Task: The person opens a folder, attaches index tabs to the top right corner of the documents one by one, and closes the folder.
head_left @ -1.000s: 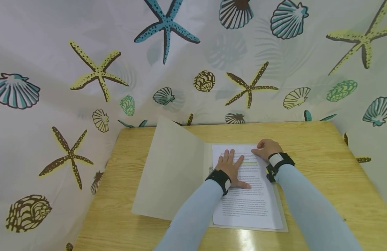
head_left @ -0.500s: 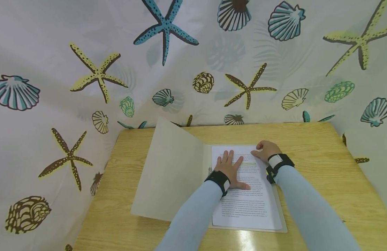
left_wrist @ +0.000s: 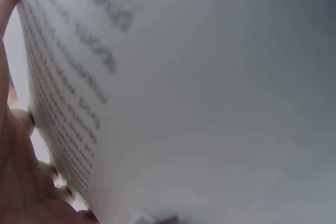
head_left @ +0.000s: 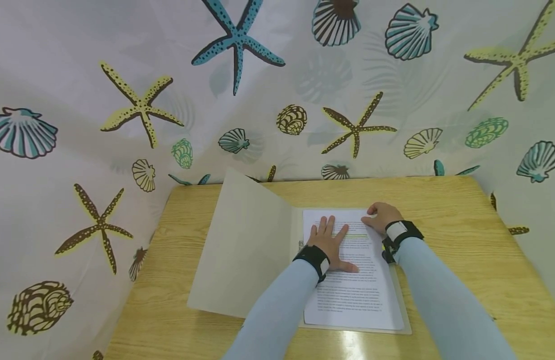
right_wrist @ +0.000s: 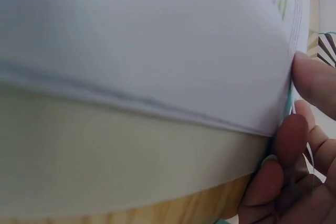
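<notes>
A stack of printed paper sheets (head_left: 349, 300) lies in an open cream folder (head_left: 246, 250), whose cover leans up at the left. Spread flat, my left hand (head_left: 327, 245) presses on the upper part of the top sheet; the left wrist view has its fingertips (left_wrist: 23, 121) at the printed surface. My right hand (head_left: 382, 216) pinches the upper right corner of the paper, fingers curled. In the right wrist view its thumb (right_wrist: 317, 80) lies on the sheet near the corner. A green highlighted line crosses the text.
A small metal fastener (head_left: 301, 244) shows at the folder's spine. The folder rests on a wooden table (head_left: 462, 240). A curtain (head_left: 268, 100) printed with shells and starfish hangs behind and along both sides.
</notes>
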### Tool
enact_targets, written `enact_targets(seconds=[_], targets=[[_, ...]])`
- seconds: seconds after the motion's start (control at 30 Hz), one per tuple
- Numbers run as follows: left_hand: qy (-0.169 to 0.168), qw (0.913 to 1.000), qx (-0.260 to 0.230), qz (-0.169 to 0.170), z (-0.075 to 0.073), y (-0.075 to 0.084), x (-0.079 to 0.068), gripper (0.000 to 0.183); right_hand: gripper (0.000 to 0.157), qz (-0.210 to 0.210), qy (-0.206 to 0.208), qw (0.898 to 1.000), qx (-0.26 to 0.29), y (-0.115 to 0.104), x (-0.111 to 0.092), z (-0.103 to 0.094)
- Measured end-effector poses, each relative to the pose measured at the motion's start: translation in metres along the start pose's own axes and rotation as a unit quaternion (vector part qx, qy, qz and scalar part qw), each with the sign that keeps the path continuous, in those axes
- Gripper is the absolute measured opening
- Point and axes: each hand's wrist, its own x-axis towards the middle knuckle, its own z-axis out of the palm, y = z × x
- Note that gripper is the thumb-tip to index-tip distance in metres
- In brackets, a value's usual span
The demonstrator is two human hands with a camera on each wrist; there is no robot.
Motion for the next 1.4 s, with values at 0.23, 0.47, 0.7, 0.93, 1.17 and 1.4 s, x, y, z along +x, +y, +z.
enact_targets(seconds=[0.23, 0.47, 0.7, 0.93, 1.17, 1.4], targets=[[-0.003, 1.0, -0.009, -0.001, -0.005, 0.0, -0.002, 0.123, 0.036, -0.006, -0.007, 1.0, 0.019, 0.005, 0.005, -0.001], [0.001, 1.0, -0.009, -0.001, -0.005, 0.001, -0.002, 0.123, 0.034, 0.0, 0.009, 1.0, 0.012, 0.003, 0.002, -0.002], [0.012, 0.9999, -0.007, -0.003, 0.002, 0.003, 0.002, 0.124, 0.027, 0.02, 0.02, 1.0, 0.002, 0.006, 0.007, 0.001], [0.006, 1.0, -0.004, -0.003, 0.001, 0.003, 0.004, 0.124, 0.026, 0.011, 0.01, 1.0, 0.01, 0.011, 0.012, 0.0], [-0.001, 0.9999, -0.009, -0.005, -0.006, 0.002, 0.001, 0.122, 0.032, -0.006, -0.008, 1.0, 0.024, 0.014, 0.015, -0.004], [-0.004, 0.9999, -0.007, -0.008, -0.003, 0.001, 0.005, 0.123, 0.038, -0.001, -0.014, 1.0, 0.023, 0.011, 0.016, -0.003]])
